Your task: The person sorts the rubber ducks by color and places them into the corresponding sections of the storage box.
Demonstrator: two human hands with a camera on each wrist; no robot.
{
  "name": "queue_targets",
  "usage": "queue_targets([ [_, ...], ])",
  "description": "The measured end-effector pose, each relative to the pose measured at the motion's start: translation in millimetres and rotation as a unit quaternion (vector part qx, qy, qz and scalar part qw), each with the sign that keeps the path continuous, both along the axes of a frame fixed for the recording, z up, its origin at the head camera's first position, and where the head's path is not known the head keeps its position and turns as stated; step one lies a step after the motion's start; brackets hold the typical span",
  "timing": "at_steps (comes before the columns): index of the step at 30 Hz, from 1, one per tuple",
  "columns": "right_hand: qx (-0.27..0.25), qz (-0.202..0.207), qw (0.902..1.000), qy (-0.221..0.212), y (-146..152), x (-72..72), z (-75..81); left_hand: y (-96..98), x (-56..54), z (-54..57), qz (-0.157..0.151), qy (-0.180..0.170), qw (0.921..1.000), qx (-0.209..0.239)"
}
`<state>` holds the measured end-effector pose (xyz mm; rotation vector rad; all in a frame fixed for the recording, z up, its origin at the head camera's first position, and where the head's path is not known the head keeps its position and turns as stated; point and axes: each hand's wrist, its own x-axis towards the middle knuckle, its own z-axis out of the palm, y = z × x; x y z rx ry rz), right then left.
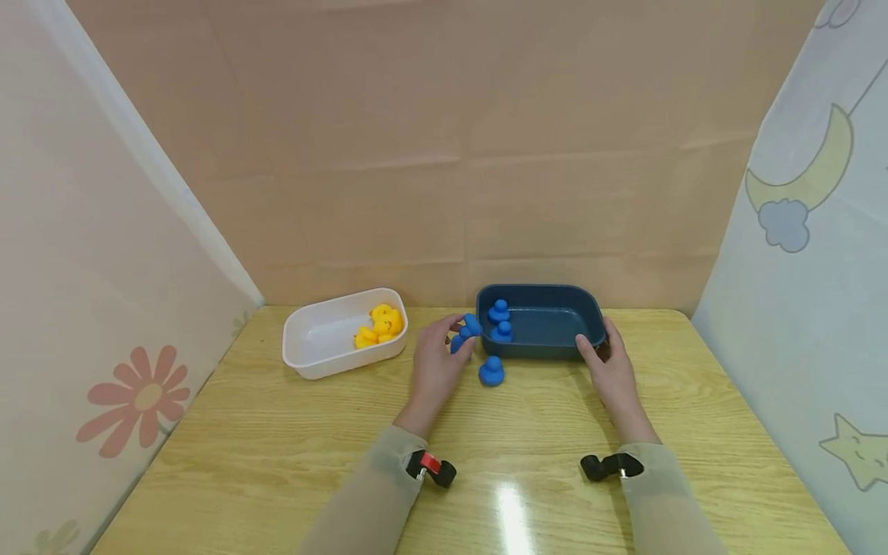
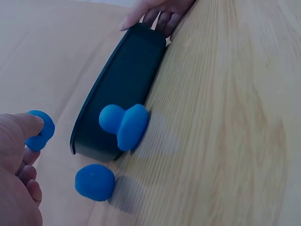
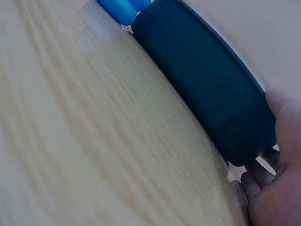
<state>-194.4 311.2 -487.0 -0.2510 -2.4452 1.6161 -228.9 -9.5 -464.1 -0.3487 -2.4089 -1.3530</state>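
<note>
My left hand (image 1: 437, 362) pinches a small blue toy duck (image 2: 46, 136) between thumb and fingers, just left of a dark blue plastic basin (image 1: 541, 351). Two other blue ducks (image 1: 499, 312) sit inside the basin at its left end. On the table in front of it stands one more blue duck (image 2: 133, 127). Another blue duck (image 2: 94, 182) lies close by the left hand, partly hidden by the fingers in the head view. My right hand (image 1: 613, 374) grips the basin's right end, thumb at the rim and fingers around the outside.
A white basin (image 1: 308, 362) stands to the left, with several yellow toy ducks (image 1: 385, 320) gathered at its right end. Both basins rest on a wooden table (image 1: 291, 455) near its back edge. Fabric walls (image 1: 458, 154) rise behind and on both sides.
</note>
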Motion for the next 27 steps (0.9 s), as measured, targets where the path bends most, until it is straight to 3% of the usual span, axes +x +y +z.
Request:
queue_targets([
  [5, 0.001, 0.005, 1.0000, 0.002, -2, -1.7, -0.7, 11.3, -0.9, 0.8, -0.010, -0.012, 0.9998, -0.015],
  [16, 0.007, 0.002, 1.0000, 0.000, -7, -6.2, -2.5, 35.3, -6.7, 4.6, -0.037, 0.023, 0.9975, -0.056],
  [27, -0.003, 0.002, 1.0000, 0.002, -8, -8.2, -3.0, 53.2, -13.8, 3.2, -0.061, -0.002, 0.9940, -0.091],
])
